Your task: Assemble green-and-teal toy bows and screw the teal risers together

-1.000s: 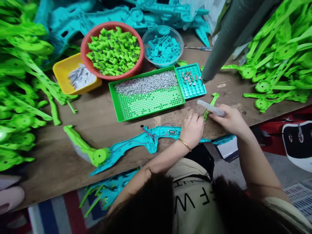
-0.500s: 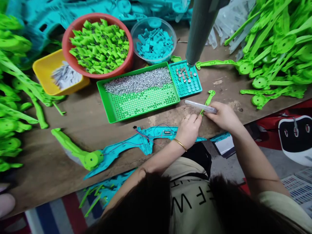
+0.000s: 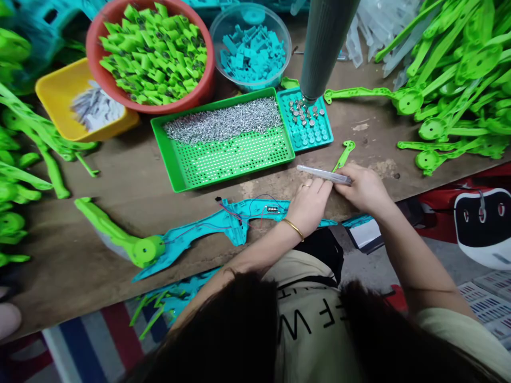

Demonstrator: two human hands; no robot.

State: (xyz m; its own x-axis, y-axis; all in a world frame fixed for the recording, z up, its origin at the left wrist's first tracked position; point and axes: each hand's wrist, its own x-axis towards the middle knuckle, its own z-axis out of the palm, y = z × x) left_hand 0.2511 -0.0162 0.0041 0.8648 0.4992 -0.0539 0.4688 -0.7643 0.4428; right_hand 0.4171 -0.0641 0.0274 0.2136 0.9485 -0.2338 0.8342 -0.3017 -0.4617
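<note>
My right hand (image 3: 366, 187) is closed on a clear plastic strip (image 3: 319, 173), which points left above my other hand's fingertips. A slim bright green plastic arm (image 3: 344, 155) sticks out beyond the strip. Its lower end runs in at the fingers of my left hand (image 3: 310, 205), which are pressed together on it; the exact grip is partly hidden. Beside my left wrist lies a turquoise toy-bow-shaped shell (image 3: 199, 231) with thin wires and a small metal spring-like part. A green arm with a round hub (image 3: 146, 250) joins its left end.
A green tray (image 3: 223, 173) of screws adjoins a turquoise tray (image 3: 327, 139) with round metal pieces, under a hanging grey tool (image 3: 325, 53). Behind stand a red basin (image 3: 92, 48), clear bowl (image 3: 287, 50) and yellow bin (image 3: 51, 109). Green parts (image 3: 451, 101) pile up right.
The camera view has shifted slightly, so the containers sit higher in the picture. My hands stay together, and the clear strip now covers more of the green arm's lower end.
</note>
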